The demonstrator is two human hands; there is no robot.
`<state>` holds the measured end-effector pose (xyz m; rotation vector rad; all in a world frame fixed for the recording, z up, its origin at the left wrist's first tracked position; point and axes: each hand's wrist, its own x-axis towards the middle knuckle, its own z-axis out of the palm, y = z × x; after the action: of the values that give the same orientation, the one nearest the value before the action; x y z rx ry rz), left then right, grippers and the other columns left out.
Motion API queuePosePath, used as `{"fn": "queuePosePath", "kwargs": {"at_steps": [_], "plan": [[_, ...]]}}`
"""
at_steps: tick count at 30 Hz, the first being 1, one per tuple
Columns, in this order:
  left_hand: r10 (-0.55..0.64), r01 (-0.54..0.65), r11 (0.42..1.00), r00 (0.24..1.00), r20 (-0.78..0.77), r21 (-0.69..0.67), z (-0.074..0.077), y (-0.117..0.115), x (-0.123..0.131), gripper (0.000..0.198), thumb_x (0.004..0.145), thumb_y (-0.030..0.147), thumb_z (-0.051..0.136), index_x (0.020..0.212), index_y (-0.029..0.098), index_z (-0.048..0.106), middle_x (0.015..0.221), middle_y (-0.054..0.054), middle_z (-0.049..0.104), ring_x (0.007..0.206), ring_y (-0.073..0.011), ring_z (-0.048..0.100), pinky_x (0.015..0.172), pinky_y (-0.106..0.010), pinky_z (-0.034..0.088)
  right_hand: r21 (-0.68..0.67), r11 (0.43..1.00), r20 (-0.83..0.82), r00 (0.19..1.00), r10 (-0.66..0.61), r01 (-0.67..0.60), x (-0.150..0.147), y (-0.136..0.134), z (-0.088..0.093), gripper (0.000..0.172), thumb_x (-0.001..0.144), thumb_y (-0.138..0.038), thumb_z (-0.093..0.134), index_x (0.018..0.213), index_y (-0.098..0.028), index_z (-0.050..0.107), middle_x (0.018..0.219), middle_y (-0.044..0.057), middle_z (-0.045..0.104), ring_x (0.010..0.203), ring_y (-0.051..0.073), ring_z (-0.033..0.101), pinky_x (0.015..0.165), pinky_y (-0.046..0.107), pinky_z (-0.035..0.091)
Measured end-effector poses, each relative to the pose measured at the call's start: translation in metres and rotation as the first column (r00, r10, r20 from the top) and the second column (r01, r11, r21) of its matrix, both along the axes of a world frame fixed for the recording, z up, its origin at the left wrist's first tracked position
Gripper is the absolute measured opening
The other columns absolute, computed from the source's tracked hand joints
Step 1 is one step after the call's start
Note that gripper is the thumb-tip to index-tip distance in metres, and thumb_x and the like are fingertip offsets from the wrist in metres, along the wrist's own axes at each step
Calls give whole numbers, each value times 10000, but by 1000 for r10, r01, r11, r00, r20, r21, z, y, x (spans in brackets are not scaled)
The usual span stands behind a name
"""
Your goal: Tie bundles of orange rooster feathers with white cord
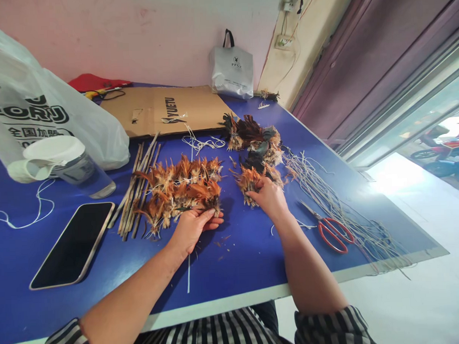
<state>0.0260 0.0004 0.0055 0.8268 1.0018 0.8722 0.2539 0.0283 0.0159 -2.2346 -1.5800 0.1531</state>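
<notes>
My left hand rests on the blue table, fingers curled around the near end of a bundle of orange-brown feathers tied to thin sticks. My right hand reaches into a loose pile of orange and dark feathers, its fingers closed on a small tuft at the pile's near edge. A thin white string trails from under my left hand toward the table's front edge.
Red-handled scissors and a spread of pale strings lie right of my right hand. A phone, a lidded jar, a white plastic bag, flat cardboard and a small grey bag sit left and behind.
</notes>
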Motion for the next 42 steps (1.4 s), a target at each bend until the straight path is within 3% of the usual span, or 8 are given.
{"fn": "queuePosePath", "kwargs": {"at_steps": [7, 12, 15, 18, 26, 33, 36, 42], "plan": [[16, -16, 999, 1000, 8, -45, 0, 2, 0, 127, 737, 196, 646, 762, 72, 660, 789, -99, 700, 643, -121, 658, 567, -177, 530, 119, 993, -575, 813, 89, -25, 13, -3, 4, 271, 652, -388, 635, 768, -160, 548, 526, -24, 566, 392, 95, 480, 398, 208, 348], [14, -13, 997, 1000, 26, -70, 2, 2, 1, 101, 755, 174, 626, 749, 80, 662, 784, -94, 703, 642, -116, 658, 564, -169, 521, 374, 915, -541, 837, 85, 149, 3, -10, 14, 257, 642, -394, 651, 698, -144, 626, 525, -6, 558, 436, 83, 437, 425, 209, 330], [0, 3, 997, 999, 37, -77, 1, 3, 0, 108, 741, 189, 642, 741, 83, 665, 783, -92, 706, 628, -110, 653, 559, -168, 511, 219, 961, -655, 704, 273, -169, -25, -23, 19, 296, 668, -431, 636, 734, -144, 667, 558, 1, 580, 457, 78, 429, 441, 209, 329], [-35, 36, 999, 998, 43, -36, -1, 3, 0, 150, 704, 222, 678, 767, 86, 669, 758, -85, 706, 621, -116, 650, 565, -180, 507, 66, 901, -711, 614, 344, -429, -52, -32, 16, 257, 659, -379, 657, 746, -138, 682, 591, 6, 605, 498, 82, 463, 474, 209, 348], [-115, 120, 988, 992, -54, 97, -1, -3, 2, 250, 675, 313, 691, 807, 102, 668, 737, -66, 703, 651, -158, 655, 613, -245, 519, 136, 902, -818, 467, 336, -411, -67, -31, -1, 195, 673, -311, 634, 745, -130, 629, 609, 10, 623, 529, 100, 537, 509, 212, 405], [-189, 220, 945, 971, -146, 242, -7, -3, 1, 290, 757, 396, 596, 912, 159, 658, 840, -49, 699, 695, -174, 647, 641, -288, 525, 185, 909, -835, 428, 346, -373, -73, -34, -3, 134, 668, -263, 605, 714, -137, 611, 532, -28, 557, 479, 86, 490, 462, 198, 395], [-214, 287, 892, 949, -232, 349, -11, -1, -3, 263, 807, 387, 522, 836, 163, 657, 780, -46, 680, 672, -166, 630, 627, -280, 516, 212, 884, -755, 504, 419, -416, -71, -37, -7, 121, 692, -246, 584, 727, -140, 631, 592, -11, 592, 549, 106, 526, 509, 209, 406], [-22, 331, 723, 888, -459, 607, -7, -2, -9, 227, 820, 262, 462, 723, 152, 634, 656, -41, 630, 607, -149, 566, 616, -269, 467, 332, 754, -482, 585, 652, -568, -71, -41, 1, 155, 706, -283, 635, 782, -149, 624, 715, 18, 598, 647, 116, 518, 593, 217, 410]]}}
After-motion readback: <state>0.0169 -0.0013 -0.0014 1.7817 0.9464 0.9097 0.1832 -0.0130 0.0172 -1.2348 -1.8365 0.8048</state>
